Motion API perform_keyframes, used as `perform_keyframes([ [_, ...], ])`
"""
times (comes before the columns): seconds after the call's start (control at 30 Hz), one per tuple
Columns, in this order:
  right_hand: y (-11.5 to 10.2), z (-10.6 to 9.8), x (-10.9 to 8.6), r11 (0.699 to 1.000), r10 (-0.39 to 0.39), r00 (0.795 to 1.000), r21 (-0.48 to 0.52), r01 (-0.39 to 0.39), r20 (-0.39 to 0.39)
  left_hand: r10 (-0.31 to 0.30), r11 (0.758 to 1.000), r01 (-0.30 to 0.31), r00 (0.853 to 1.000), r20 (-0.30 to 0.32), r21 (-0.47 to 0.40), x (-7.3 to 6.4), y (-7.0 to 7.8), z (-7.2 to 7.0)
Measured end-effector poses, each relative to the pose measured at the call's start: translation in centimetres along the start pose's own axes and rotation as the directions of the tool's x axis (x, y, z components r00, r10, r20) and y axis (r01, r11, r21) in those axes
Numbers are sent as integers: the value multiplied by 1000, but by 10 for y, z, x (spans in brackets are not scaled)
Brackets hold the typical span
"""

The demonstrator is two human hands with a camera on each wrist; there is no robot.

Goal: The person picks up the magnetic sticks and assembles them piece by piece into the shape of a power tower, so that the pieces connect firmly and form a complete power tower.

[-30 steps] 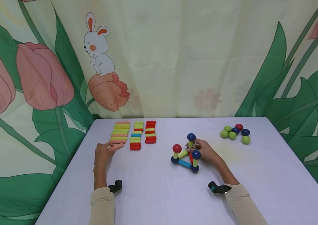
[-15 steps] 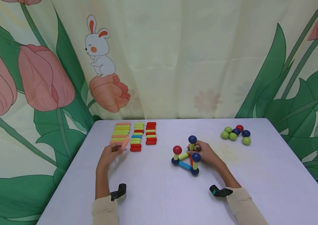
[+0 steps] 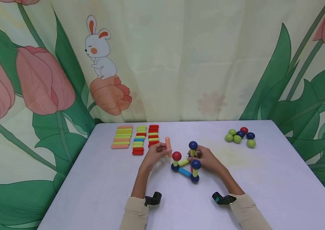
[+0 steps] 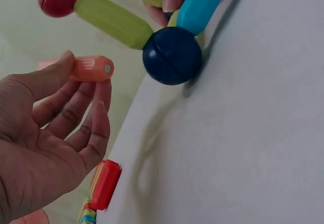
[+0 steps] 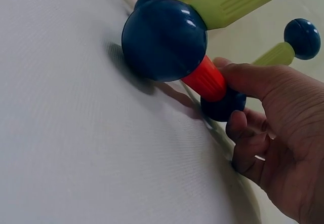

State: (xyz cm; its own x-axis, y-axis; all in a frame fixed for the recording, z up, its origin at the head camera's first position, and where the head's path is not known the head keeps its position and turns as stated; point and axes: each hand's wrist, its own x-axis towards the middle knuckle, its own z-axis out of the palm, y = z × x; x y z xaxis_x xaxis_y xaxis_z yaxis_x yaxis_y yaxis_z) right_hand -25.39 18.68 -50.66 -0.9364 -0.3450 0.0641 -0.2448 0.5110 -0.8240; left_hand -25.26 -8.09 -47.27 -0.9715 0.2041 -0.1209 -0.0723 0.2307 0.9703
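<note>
My left hand [image 3: 154, 156] pinches an orange magnetic stick [image 3: 168, 146] between thumb and fingertips, tilted nearly upright. In the left wrist view a small metal disc shows in the end of that orange stick [image 4: 93, 68]. Just right of it on the table stands a magnetic ball-and-stick frame: a triangle with dark blue corner balls, a blue stick [image 3: 184, 172], a red one and a yellow-green one. Yellow-green uprights bear a red ball [image 3: 176, 156] and two blue balls [image 3: 196, 164]. My right hand [image 3: 208, 159] grips the back corner ball [image 5: 223, 105] of the frame.
Rows of orange, yellow-green, red and blue sticks [image 3: 122, 136] lie at the back left of the white table [image 3: 99, 191]. Several green, blue and red balls [image 3: 237, 139] are grouped at the back right. A printed curtain [image 3: 162, 64] hangs behind.
The left hand has lifted the orange stick from beside the rows and carried it right, close to the frame. The right hand keeps its hold, and the frame has barely shifted.
</note>
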Motion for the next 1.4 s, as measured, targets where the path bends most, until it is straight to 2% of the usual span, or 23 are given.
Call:
perform_keyframes([
  [0.27, -2, 1, -1, 1000, 31, 999, -4, -31, -12, -23, 998, 17, 993, 115, 59, 15, -1, 17],
  [0.6, 2, 3, -2, 999, 24, 1000, 33, -23, -15, -37, 988, 3, 975, 220, 155, 19, -6, 21],
  [0.83, 6, 0, -4, 987, -58, 997, 147, 65, -50, -32, 990, -4, 967, 253, 141, 19, -3, 22],
  [0.97, 8, 1, -3, 981, -77, 994, 169, 90, -81, -27, 992, -10, 960, 279, 129, 18, -1, 23],
  [1.17, 9, 2, -1, 978, -92, 991, 176, 108, -97, -16, 987, -33, 954, 300, 157, 18, 0, 25],
  [1.27, 10, 2, 0, 982, -76, 995, 166, 87, -71, -11, 987, -38, 953, 304, 156, 19, -1, 25],
  [1.4, 10, -2, 0, 990, -41, 999, 135, 37, 23, -21, 990, -20, 958, 285, 137, 18, -3, 23],
])
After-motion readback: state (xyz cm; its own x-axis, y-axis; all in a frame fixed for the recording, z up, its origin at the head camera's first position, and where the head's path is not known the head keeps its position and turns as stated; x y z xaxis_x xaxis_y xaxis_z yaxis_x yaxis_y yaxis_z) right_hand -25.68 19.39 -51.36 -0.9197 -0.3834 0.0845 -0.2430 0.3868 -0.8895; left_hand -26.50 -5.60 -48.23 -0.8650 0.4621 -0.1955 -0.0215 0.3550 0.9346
